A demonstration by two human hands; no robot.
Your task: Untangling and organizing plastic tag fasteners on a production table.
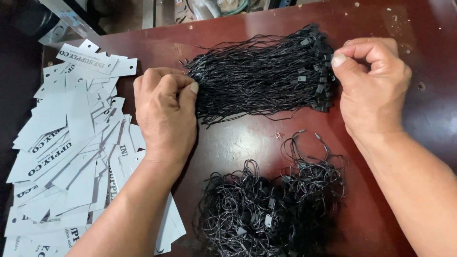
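Observation:
A straight bundle of black tag strings (259,76) lies across the dark red table (247,138), its small plastic fastener ends toward the right. My left hand (164,112) pinches the loose left ends of the bundle between thumb and fingers. My right hand (371,81) is curled at the bundle's right end, thumb and fingers closed on the fastener ends. Both hands rest on the table surface.
A tangled heap of looped black strings (271,200) sits near the front edge. A spread of white printed card tags (71,143) covers the left side under my left forearm. Clutter lies beyond the table's far edge.

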